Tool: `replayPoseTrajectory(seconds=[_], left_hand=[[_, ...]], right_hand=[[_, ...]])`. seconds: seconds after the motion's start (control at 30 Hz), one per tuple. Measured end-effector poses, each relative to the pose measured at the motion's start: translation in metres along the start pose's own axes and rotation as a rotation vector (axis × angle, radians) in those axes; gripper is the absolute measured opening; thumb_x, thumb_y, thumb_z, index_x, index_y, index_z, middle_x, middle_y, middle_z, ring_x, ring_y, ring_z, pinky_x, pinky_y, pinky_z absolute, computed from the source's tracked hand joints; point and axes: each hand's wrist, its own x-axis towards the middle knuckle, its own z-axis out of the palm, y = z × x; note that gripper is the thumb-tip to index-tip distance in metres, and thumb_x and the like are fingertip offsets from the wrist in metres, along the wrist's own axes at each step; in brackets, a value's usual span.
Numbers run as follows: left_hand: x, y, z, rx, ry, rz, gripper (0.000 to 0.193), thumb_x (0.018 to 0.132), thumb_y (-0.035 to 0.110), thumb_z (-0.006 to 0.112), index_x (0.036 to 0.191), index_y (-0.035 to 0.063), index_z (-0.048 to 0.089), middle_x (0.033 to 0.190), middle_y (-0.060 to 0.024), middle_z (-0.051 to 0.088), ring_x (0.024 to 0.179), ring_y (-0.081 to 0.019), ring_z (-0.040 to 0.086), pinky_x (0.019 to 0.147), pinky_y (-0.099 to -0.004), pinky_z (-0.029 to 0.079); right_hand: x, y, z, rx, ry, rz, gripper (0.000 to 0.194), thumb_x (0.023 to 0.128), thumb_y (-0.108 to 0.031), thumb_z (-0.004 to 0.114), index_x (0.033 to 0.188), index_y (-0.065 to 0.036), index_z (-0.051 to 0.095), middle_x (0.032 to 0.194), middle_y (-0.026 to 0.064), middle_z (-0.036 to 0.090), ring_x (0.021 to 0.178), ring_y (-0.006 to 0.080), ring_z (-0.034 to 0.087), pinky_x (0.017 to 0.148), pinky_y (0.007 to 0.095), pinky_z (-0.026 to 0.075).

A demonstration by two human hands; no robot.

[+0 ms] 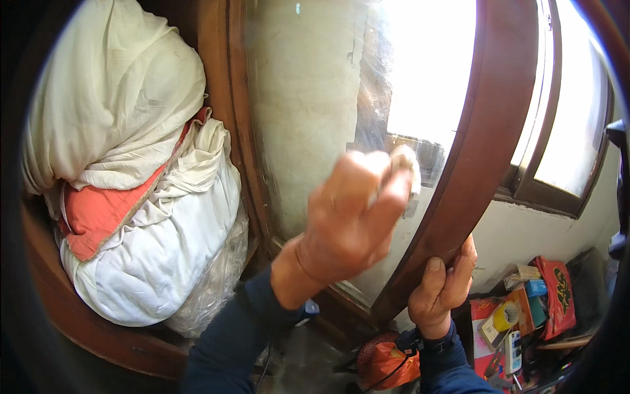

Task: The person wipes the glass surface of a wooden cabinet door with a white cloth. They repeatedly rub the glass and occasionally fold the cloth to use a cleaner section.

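My left hand (349, 216), somewhat blurred, pinches a small whitish cloth (407, 162) against the mirror (305, 113) set in a wooden cabinet door. A wall and a bright window show in the glass. Lower right, my right hand (440, 290) grips the edge of the door's dark brown wooden frame (467, 167), thumb on the near face. Part of the cloth is hidden behind the left fingers.
Left, a cabinet compartment holds bundled white bedding (147, 261) with a coral-red cloth (108, 207). A window (566, 113) stands at right. Below it are yellow tape (505, 316), a power strip (513, 352) and a red bag (556, 295). An orange bag (389, 364) lies low.
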Motion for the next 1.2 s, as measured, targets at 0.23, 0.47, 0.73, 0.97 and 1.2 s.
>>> replayPoseTrajectory(seconds=[0.23,0.47,0.73,0.97,1.2], left_hand=[[-0.048,0.013,-0.008,-0.022,-0.078,0.022,0.027,0.086,-0.01,0.08,0.112,-0.003,0.076,0.109,-0.0172,0.071,0.091,-0.0315,0.073,0.077,-0.04,0.064],[0.033,-0.059,-0.014,0.21,0.055,0.121,0.025,0.084,-0.009,0.07,0.108,-0.0022,0.077,0.107,-0.0178,0.073,0.096,-0.0361,0.073,0.08,-0.0393,0.059],[0.088,-0.049,-0.004,0.078,0.111,0.222,0.035,0.085,-0.014,0.075,0.118,-0.0011,0.078,0.109,-0.0165,0.07,0.093,-0.0315,0.073,0.08,-0.0377,0.06],[0.119,-0.07,-0.009,0.154,0.096,0.264,0.035,0.088,-0.014,0.073,0.118,0.0008,0.078,0.107,-0.0137,0.07,0.087,-0.027,0.07,0.077,-0.0356,0.057],[0.182,-0.1,-0.007,0.212,0.185,-0.081,0.029,0.09,-0.011,0.075,0.117,-0.0017,0.077,0.097,-0.0113,0.068,0.082,-0.0224,0.069,0.068,-0.0326,0.053]], right_hand=[[-0.001,-0.004,-0.001,-0.014,-0.019,-0.002,0.061,0.11,-0.009,0.054,0.159,0.022,0.036,0.137,0.0314,0.07,0.12,0.033,0.073,0.103,0.0418,0.059],[0.001,0.005,-0.001,-0.018,-0.02,-0.021,0.056,0.107,-0.009,0.056,0.152,0.021,0.042,0.127,0.0281,0.068,0.106,0.0278,0.069,0.092,0.0398,0.059],[-0.002,0.0,0.0,0.034,-0.023,-0.044,0.05,0.105,-0.008,0.058,0.144,0.019,0.045,0.115,0.0234,0.066,0.094,0.0258,0.061,0.082,0.0405,0.055],[-0.002,-0.006,0.0,0.038,-0.03,-0.04,0.046,0.103,-0.008,0.06,0.139,0.018,0.048,0.112,0.0243,0.067,0.091,0.0277,0.06,0.078,0.0424,0.054],[0.001,-0.003,-0.003,0.05,-0.036,-0.066,0.047,0.101,-0.009,0.061,0.139,0.017,0.049,0.112,0.0273,0.068,0.092,0.0353,0.064,0.078,0.0472,0.055]])
